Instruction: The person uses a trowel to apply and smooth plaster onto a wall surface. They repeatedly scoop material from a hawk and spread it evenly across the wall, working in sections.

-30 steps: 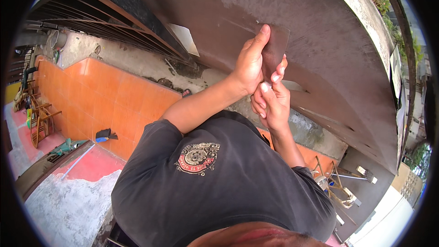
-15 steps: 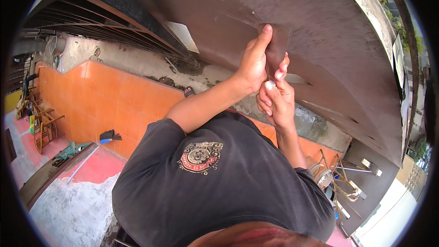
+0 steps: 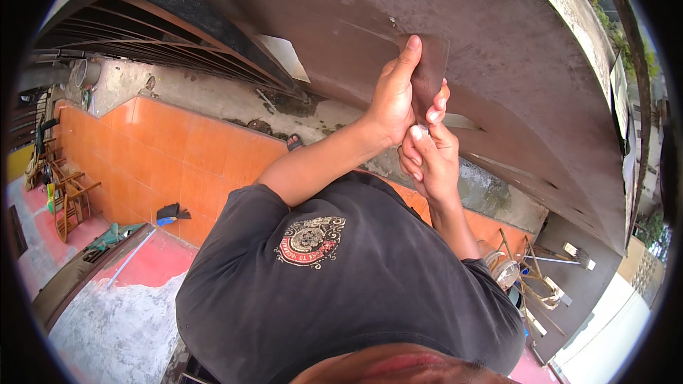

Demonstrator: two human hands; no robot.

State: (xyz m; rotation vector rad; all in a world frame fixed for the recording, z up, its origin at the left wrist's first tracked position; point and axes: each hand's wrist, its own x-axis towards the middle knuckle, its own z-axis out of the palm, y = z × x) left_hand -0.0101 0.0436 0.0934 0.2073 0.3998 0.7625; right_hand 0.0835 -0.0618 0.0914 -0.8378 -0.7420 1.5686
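A thin, flat, dark brown rectangular piece [image 3: 430,64] stands out before my chest, nearly the same colour as the wall behind it. My left hand [image 3: 393,99] is closed around it, thumb stretched along its left edge and fingertips curling round the right edge. At its lower end is my right hand [image 3: 432,156], fingers bent, with the thumb tip pressed against the bottom of the piece. Whether the right fingers also grip it is partly hidden. The kind of piece cannot be made out.
A large brown wall [image 3: 512,50] rises close ahead. Dark metal railings [image 3: 163,21] are at the upper left. Orange floor tiles [image 3: 178,156] lie below, with a sandal [image 3: 294,142] beyond them. Wooden chairs [image 3: 70,199] stand far left; a broom [image 3: 580,262] is on the right.
The brown piece has shifted very slightly left in the picture. Both hands keep nearly the same hold and place.
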